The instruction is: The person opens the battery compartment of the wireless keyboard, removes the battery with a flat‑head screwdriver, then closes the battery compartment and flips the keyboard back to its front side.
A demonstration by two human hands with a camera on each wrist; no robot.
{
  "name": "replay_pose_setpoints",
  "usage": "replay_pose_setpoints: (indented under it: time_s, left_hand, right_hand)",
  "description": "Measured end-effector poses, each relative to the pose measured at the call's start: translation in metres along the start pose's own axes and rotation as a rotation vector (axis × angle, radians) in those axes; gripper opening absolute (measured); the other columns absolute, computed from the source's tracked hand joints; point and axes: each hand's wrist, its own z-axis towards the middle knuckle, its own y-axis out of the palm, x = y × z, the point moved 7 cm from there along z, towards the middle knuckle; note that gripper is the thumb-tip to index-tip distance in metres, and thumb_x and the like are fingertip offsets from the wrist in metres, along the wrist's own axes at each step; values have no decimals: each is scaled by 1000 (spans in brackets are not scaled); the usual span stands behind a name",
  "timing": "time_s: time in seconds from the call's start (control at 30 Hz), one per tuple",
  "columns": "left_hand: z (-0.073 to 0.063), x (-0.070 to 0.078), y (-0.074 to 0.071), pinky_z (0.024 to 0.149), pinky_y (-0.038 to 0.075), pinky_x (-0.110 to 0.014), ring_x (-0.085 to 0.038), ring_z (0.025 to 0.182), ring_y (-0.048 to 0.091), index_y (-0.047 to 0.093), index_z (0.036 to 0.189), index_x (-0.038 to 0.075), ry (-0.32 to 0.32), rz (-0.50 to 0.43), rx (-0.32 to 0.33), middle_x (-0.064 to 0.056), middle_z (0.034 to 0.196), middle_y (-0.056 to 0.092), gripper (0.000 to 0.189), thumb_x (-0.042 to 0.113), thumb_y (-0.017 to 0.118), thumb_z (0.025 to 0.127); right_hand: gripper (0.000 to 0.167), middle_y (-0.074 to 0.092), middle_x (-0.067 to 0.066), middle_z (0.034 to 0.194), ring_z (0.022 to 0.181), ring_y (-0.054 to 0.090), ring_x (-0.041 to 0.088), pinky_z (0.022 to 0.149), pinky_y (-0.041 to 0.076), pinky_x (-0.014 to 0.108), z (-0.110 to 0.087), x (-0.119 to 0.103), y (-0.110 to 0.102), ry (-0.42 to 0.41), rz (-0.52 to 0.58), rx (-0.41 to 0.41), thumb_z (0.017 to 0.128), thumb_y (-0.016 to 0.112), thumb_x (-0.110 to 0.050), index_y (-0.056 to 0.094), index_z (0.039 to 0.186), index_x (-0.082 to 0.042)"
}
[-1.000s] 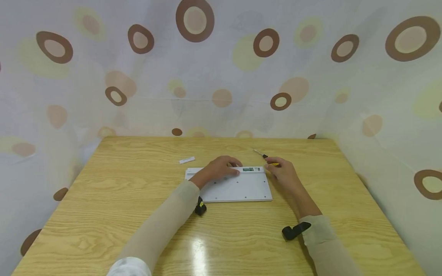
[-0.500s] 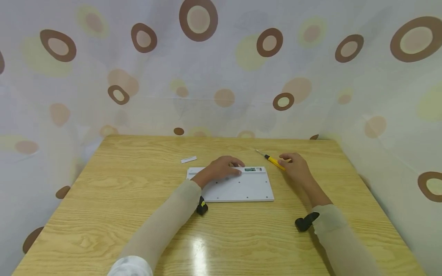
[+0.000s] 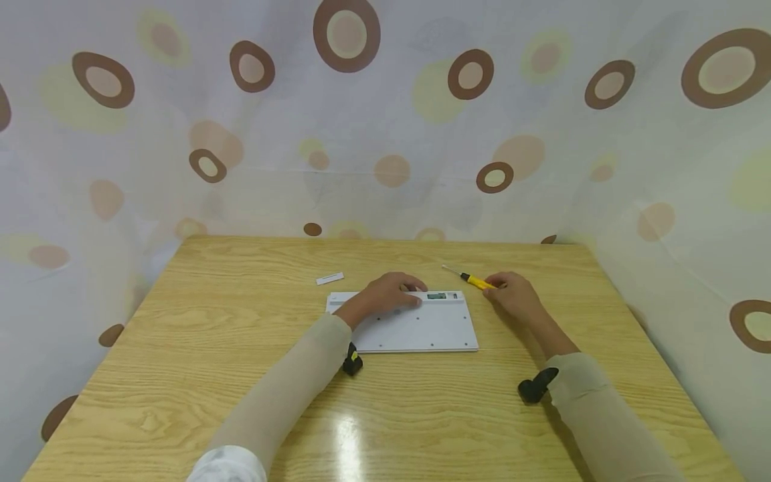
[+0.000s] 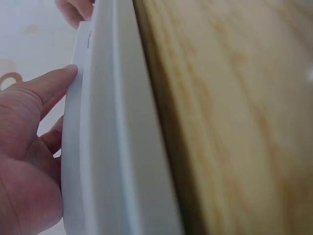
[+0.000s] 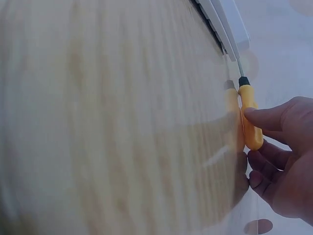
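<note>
A white keyboard [image 3: 415, 328] lies face down on the wooden table, its underside dotted with small screws. Near the right end of its raised far edge is an open compartment [image 3: 437, 296] with something green inside. My left hand [image 3: 385, 292] holds that far edge, thumb on top and fingers bent behind it; the left wrist view shows the hand [image 4: 29, 156] against the ridge. Beyond the keyboard's right corner, my right hand [image 3: 510, 294] pinches a yellow-handled screwdriver [image 5: 249, 117] near the handle's end, thumb on top. Its shaft points away to the left.
A small white cover strip [image 3: 330, 278] lies behind the keyboard on the left. The wooden table [image 3: 211, 321] ends at a patterned cloth [image 3: 385, 120], which hangs behind it and along both sides.
My right hand first moved right along the screwdriver toward the handle's end, uncovering the yellow handle. Since then the screwdriver has shifted slightly left. My left hand stays on the keyboard.
</note>
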Motion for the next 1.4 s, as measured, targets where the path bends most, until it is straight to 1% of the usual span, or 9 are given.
replay_pose_setpoints:
  time_s: [0.43, 0.67, 0.8, 0.97, 1.07, 1.13, 1.2, 1.33, 1.4]
  left_hand:
    - [-1, 2, 0, 96, 48, -40, -18, 116, 59, 67, 132, 29, 7, -1, -3, 1, 130, 64, 34, 33, 67, 98]
    - [-1, 3, 0, 96, 48, -39, -18, 117, 59, 66, 132, 28, 10, 0, -7, 1, 130, 64, 35, 33, 67, 98]
    - [-2, 3, 0, 94, 49, -39, -18, 115, 59, 66, 132, 28, 14, -3, -8, 1, 129, 64, 35, 33, 67, 98]
    - [-2, 3, 0, 94, 48, -39, -18, 114, 59, 67, 132, 29, 9, -6, -5, 2, 129, 64, 35, 34, 67, 98]
    - [-3, 2, -1, 94, 48, -39, -17, 114, 59, 67, 132, 29, 9, -5, -2, 2, 129, 64, 35, 34, 67, 98]
    - [-3, 3, -1, 94, 48, -39, -18, 114, 59, 67, 132, 29, 11, -3, -1, 2, 129, 64, 35, 35, 67, 98]
    - [-3, 2, -1, 93, 48, -39, -18, 113, 59, 67, 132, 29, 9, -1, 0, 2, 129, 64, 35, 35, 67, 98]
    - [-3, 1, -1, 92, 48, -39, -17, 112, 60, 67, 132, 30, 0, 4, 1, 2, 129, 64, 35, 36, 67, 97]
    - [-2, 1, -1, 93, 48, -38, -17, 112, 59, 67, 132, 30, 0, 7, 1, 2, 129, 64, 34, 36, 67, 97]
  right_hand:
    - [36, 62, 25, 129, 112, 58, 39, 96, 46, 55, 0, 2, 3, 7, -42, -6, 99, 63, -18, 63, 129, 2]
    - [38, 58, 25, 135, 120, 54, 41, 100, 44, 57, -7, 1, -6, -10, 34, 33, 101, 61, -19, 61, 133, 1]
    - [37, 55, 24, 138, 121, 52, 41, 98, 46, 54, -12, -3, -13, -9, 86, 67, 103, 58, -19, 60, 135, 0]
    - [38, 53, 21, 141, 119, 55, 37, 94, 50, 43, -14, -11, -23, -32, 131, 138, 104, 57, -20, 58, 138, -2]
    - [39, 55, 20, 138, 116, 59, 34, 87, 52, 25, -15, -20, -28, -76, 172, 180, 103, 59, -23, 58, 138, -4]
    - [40, 56, 19, 137, 114, 61, 33, 81, 50, 14, -15, -26, -30, -102, 206, 200, 103, 59, -24, 58, 138, -4]
    - [42, 56, 19, 135, 115, 62, 33, 78, 47, 7, -15, -32, -32, -117, 243, 215, 103, 60, -26, 56, 139, -5]
    - [46, 58, 19, 132, 116, 61, 31, 79, 47, 5, -18, -43, -36, -138, 304, 260, 102, 61, -28, 53, 141, -4]
    - [47, 59, 18, 130, 114, 61, 24, 81, 47, 6, -20, -48, -38, -151, 328, 288, 102, 62, -28, 52, 141, -4]
